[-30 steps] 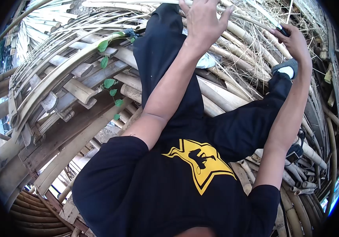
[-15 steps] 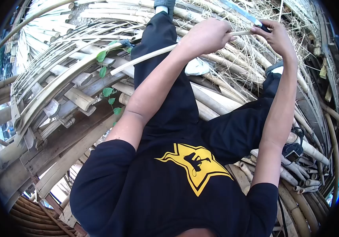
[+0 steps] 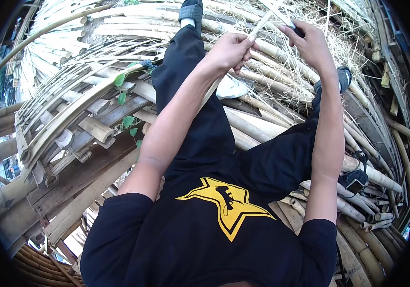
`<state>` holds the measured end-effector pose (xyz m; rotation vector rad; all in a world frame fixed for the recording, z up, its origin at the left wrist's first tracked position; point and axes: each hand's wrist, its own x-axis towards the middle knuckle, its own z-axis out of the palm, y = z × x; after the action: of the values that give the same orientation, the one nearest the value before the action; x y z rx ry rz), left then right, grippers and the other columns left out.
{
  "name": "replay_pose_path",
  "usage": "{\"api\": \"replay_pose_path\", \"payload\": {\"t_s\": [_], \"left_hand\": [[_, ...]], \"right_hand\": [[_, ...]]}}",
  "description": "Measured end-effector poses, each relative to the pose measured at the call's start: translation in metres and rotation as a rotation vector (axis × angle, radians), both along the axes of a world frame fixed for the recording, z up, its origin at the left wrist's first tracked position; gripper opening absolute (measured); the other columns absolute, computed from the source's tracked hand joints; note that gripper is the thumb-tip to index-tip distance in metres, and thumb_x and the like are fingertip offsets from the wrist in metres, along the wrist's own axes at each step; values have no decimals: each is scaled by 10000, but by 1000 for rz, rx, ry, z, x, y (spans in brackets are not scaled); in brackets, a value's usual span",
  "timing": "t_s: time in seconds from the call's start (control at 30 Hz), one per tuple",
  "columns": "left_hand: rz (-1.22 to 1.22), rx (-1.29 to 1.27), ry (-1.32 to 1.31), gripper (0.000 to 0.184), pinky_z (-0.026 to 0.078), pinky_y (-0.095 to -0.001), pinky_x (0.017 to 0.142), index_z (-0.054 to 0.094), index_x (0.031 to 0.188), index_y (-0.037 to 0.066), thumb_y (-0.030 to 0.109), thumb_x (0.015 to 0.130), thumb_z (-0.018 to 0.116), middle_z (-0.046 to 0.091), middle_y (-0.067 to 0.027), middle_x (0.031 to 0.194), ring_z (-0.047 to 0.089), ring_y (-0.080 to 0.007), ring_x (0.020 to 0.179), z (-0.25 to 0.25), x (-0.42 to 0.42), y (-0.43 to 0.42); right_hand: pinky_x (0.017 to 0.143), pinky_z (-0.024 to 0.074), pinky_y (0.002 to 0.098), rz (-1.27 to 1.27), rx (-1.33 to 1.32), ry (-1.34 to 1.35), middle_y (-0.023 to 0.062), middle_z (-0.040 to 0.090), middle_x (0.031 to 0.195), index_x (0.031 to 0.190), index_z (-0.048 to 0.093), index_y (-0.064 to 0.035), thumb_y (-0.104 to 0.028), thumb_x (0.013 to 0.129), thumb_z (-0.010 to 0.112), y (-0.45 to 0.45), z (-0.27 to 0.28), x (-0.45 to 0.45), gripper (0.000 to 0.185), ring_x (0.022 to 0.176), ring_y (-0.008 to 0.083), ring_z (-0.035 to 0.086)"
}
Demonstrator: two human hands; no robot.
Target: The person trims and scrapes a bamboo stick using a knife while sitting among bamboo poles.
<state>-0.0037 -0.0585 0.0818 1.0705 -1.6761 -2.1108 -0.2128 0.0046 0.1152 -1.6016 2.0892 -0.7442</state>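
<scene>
My left hand is closed around a pale bamboo strip, whose upper end points up and to the right. The strip's lower part passes under my left forearm. My right hand grips the dark handle of a knife, its light blade slanting up and to the left. Blade and strip lie close together near the top of the view; whether they touch I cannot tell. Below both hands are bamboo poles strewn with thin shavings.
A slatted bamboo structure stands on the left, with a leafy green vine on it. A white bag-like item lies between my legs. At the right, a small black device rests near cut bamboo poles.
My left hand has moved left and down, and the strip has swung from nearly level to steeply tilted. My right hand has shifted left with the knife, away from the strip's near part.
</scene>
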Motion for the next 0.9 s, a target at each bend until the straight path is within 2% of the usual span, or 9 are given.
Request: {"api": "replay_pose_path", "payload": {"t_s": [0.07, 0.1, 0.27, 0.4, 0.47, 0.53, 0.7, 0.8, 0.9], "left_hand": [[49, 79, -7, 293, 272, -188, 361, 574, 1012, 17, 278, 990, 443, 435, 45, 579, 323, -23, 397, -12, -1, 0], [40, 132, 14, 283, 248, -186, 359, 562, 1013, 24, 276, 993, 435, 423, 45, 574, 310, -22, 396, -14, 0, 2], [65, 271, 95, 211, 216, -188, 386, 555, 978, 32, 235, 968, 497, 408, 49, 627, 310, -12, 431, -36, 0, 8], [35, 328, 229, 174, 296, -184, 393, 553, 1001, 36, 194, 968, 489, 462, 38, 651, 378, -33, 439, -40, -3, 8], [74, 409, 274, 163, 327, -181, 400, 548, 1020, 41, 181, 970, 481, 482, 30, 658, 404, -41, 441, -35, -2, 13], [-17, 298, 254, 174, 363, -176, 404, 522, 1080, 49, 175, 977, 461, 516, 6, 682, 436, -59, 434, -33, -2, 13], [81, 431, 382, 177, 212, -177, 355, 494, 1057, 32, 178, 994, 417, 467, 5, 651, 279, -23, 386, -40, -10, 22], [126, 447, 423, 177, 215, -175, 355, 502, 1042, 19, 169, 991, 425, 487, -3, 668, 292, -20, 389, -44, -14, 27], [159, 404, 396, 198, 211, -177, 348, 517, 1049, 5, 175, 989, 435, 522, -13, 696, 295, -15, 380, -45, -13, 28]], "right_hand": [[573, 408, 381, 79, -9, 135, 156, 549, 635, 777, 586, 29, -442, 855, 614, 1, -6, 9, 477, 566, 262, 504], [551, 369, 352, 139, 36, 133, 140, 469, 599, 839, 571, 33, -390, 878, 605, 0, -11, 11, 426, 541, 220, 404], [592, 405, 392, 210, 66, 147, 207, 561, 692, 890, 583, 22, -369, 887, 588, 4, -27, 24, 391, 600, 329, 498], [602, 408, 404, 223, 142, 163, 210, 570, 704, 939, 574, 16, -373, 892, 575, 7, -18, 22, 392, 617, 352, 510], [666, 451, 431, 185, 221, 113, 220, 607, 757, 885, 598, 25, -366, 893, 555, 12, -15, 26, 394, 749, 382, 591], [656, 444, 437, 194, 168, 112, 216, 606, 744, 879, 590, 23, -375, 896, 552, 15, -21, 24, 401, 737, 389, 588], [674, 432, 475, 146, 209, 132, 236, 601, 760, 883, 576, 15, -385, 932, 484, 25, -27, 29, 414, 752, 419, 574], [635, 396, 466, 161, 178, 99, 259, 561, 733, 898, 546, 25, -302, 957, 462, 27, -28, 30, 343, 728, 435, 534], [632, 396, 465, 158, 173, 123, 258, 560, 728, 875, 541, 29, -312, 961, 448, 26, -36, 27, 364, 718, 436, 533]]}}
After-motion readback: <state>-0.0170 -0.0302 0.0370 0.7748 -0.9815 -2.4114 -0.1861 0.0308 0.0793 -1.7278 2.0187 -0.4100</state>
